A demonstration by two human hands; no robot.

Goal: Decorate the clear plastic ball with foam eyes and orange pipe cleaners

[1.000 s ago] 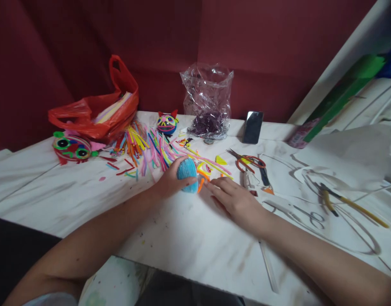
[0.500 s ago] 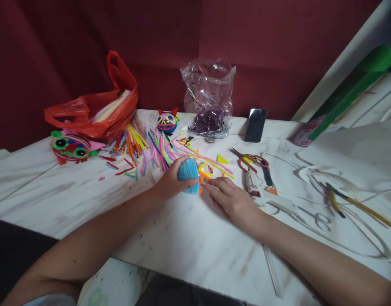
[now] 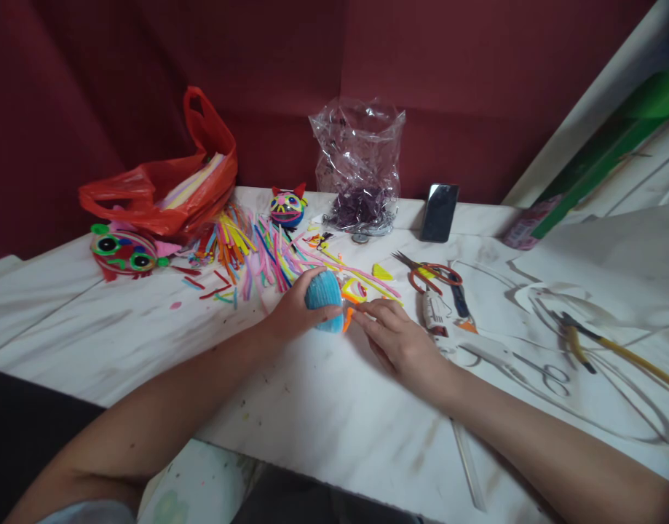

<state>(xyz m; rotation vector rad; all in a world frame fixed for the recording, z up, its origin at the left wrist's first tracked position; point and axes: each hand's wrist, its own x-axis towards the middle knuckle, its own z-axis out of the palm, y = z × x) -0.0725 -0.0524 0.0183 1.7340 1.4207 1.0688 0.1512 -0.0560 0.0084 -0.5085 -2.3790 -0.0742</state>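
My left hand [image 3: 295,309] is wrapped round a ball covered in rows of light blue pipe cleaner [image 3: 324,291], held just above the table. On the ball's right side sits an orange pipe cleaner [image 3: 348,318], bent against it. The fingertips of my right hand [image 3: 395,336] are closed together at this orange piece; its end is partly hidden by them. Just behind the hands lies a yellow and pink eye-shaped piece [image 3: 358,289], beside a yellow triangle [image 3: 382,272].
Loose pipe cleaners [image 3: 268,255], a red bag [image 3: 164,196] and two finished animal figures [image 3: 127,253] [image 3: 287,209] stand at back left. A clear bag [image 3: 361,167] and phone [image 3: 440,212] are behind. Orange-handled scissors [image 3: 429,274], glue gun [image 3: 435,311], silver scissors [image 3: 547,372] and pliers [image 3: 579,342] lie right.
The right fingertips have shifted slightly at the orange pipe cleaner, which shows at a slightly different angle. My left hand still grips the blue ball. The view has moved a little.
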